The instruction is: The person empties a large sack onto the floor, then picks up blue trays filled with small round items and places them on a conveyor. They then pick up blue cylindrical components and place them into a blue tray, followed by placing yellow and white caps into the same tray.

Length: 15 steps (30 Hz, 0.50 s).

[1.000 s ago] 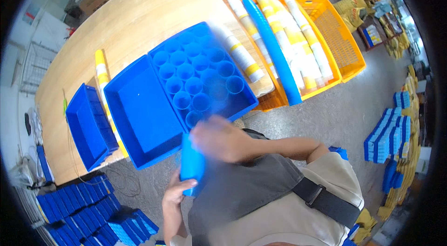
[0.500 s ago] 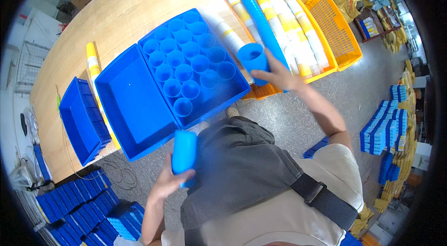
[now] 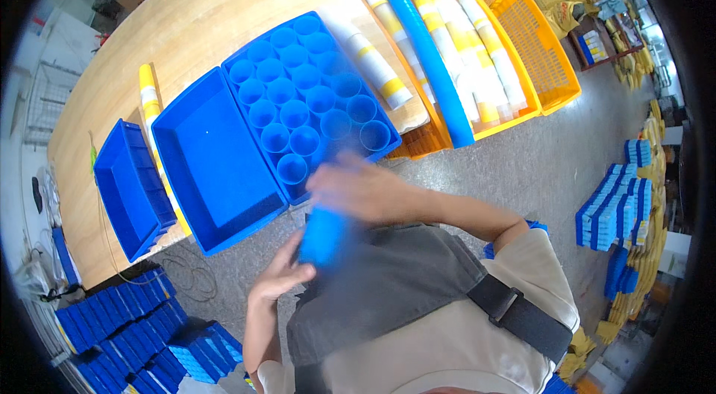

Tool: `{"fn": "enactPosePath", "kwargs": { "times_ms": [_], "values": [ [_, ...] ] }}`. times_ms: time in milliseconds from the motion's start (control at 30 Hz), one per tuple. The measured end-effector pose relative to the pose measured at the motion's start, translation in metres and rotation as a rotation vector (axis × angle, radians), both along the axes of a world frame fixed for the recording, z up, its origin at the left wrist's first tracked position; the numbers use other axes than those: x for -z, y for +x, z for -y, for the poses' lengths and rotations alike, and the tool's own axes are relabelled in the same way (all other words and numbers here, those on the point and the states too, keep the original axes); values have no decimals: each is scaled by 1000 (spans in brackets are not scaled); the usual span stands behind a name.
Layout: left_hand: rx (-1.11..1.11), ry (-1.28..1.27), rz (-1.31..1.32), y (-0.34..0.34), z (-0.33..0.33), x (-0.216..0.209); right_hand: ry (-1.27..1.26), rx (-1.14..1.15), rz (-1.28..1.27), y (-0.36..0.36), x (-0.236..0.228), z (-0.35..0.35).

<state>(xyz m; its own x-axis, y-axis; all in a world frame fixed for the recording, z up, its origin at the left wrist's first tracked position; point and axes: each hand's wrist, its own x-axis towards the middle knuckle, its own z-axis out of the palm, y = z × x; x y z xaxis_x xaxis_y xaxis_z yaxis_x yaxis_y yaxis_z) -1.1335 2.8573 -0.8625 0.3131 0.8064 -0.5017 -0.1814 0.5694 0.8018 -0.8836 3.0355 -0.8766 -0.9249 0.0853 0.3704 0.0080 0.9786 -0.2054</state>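
Note:
In front of my body my left hand [image 3: 277,276] is closed around a light-blue cup [image 3: 322,236], fingers and thumb wrapped on its side. Motion smears my right hand [image 3: 362,187], which reaches across to the cup's upper end; its fingers cannot be made out, nor whether it holds anything. Just beyond, a blue tray [image 3: 386,149] contains rows of upright translucent blue cups [image 3: 305,140], one in the corner nearest my right side. My right hand covers part of the tray's front edge.
Joined to the tray's left is an empty blue tray [image 3: 209,163], then a smaller blue bin [image 3: 134,189]. On the right, yellow crates [image 3: 548,43] hold stacked white-and-yellow cups [image 3: 466,36]; a long blue cup stack [image 3: 429,58] lies across them. All trays rest on a wooden table [image 3: 201,14].
My right hand has moved left from beside the crates, where it held a blue cup, to the cup in my left hand. Another cup now stands in the tray's near right corner.

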Motion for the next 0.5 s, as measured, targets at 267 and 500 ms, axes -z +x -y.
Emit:
{"fn": "enactPosePath", "kwargs": {
  "times_ms": [267,500],
  "values": [
    [202,603,-1012,20,-1,-21,-230,-103,-4,-8,-17,23],
    [-834,347,-1140,-64,50,-95,-611,888,214,67,-50,-71]
  ]
}}
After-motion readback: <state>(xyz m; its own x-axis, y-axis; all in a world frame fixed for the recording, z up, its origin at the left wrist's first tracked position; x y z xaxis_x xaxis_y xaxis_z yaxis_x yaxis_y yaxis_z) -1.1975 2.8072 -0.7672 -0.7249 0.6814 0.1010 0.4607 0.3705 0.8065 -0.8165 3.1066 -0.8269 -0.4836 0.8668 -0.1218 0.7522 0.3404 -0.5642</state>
